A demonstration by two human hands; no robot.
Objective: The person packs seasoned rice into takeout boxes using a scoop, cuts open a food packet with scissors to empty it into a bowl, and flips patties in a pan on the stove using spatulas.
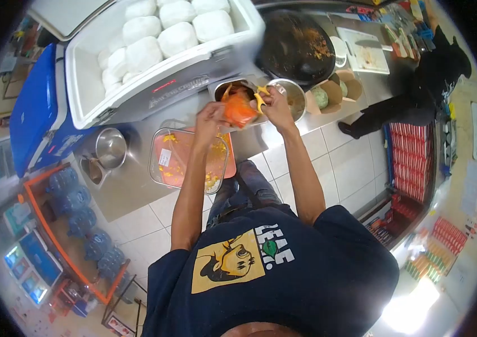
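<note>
A clear bag of orange-red food [240, 110] is gripped at its left edge by my left hand [211, 117]. Closed around the handles of yellow scissors [259, 101] is my right hand [277, 108], just right of the bag. Behind the bag stands a metal container [233, 84] with dark reddish contents, and a round metal pot [295, 96] is beside it. Below my left hand, a clear rectangular tray [156, 163] rests over a pink board with yellow bits on it.
A large white cooler [188, 84] full of white wrapped bundles borders the counter [137, 194]. Metal bowls [111, 148] stand at left. A black wok [289, 48], cabbages in paper and a white cutting board [363, 50] are at upper right. A person in black [423, 84] stands at right.
</note>
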